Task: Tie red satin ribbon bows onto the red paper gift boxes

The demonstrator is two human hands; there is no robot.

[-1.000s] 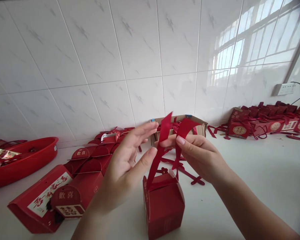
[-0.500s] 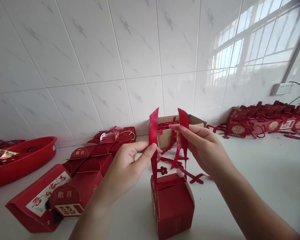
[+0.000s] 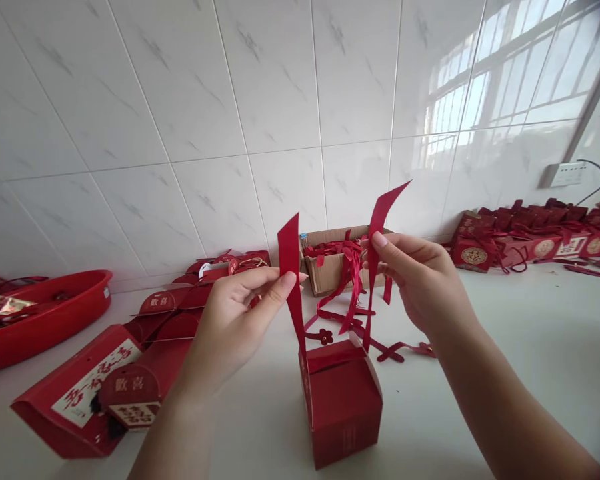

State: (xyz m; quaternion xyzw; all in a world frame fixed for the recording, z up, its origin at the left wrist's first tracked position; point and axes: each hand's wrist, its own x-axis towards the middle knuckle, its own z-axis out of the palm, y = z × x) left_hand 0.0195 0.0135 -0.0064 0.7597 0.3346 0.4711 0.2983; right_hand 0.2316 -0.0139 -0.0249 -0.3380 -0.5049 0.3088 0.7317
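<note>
A small red gift box [image 3: 344, 403] stands on the white counter [image 3: 530, 347] in front of me. A red ribbon runs up from each side of its top. My left hand [image 3: 240, 317] pinches the left ribbon end [image 3: 291, 260] between thumb and fingers. My right hand [image 3: 420, 280] pinches the right ribbon end [image 3: 380, 220], which sticks up above the fingers. Both ends are held apart above the box.
Behind the box is an open cardboard box [image 3: 330, 267] full of red ribbons, with loose ribbons [image 3: 395, 350] on the counter. Flat red boxes [image 3: 180, 313] pile at left beside a red basin [image 3: 40, 320]. Finished boxes [image 3: 530, 243] line the far right under a wall socket [image 3: 563, 175].
My left hand went from open to pinching the left ribbon end. Both hands have pulled the two ends up and apart. The box has shifted slightly right.
</note>
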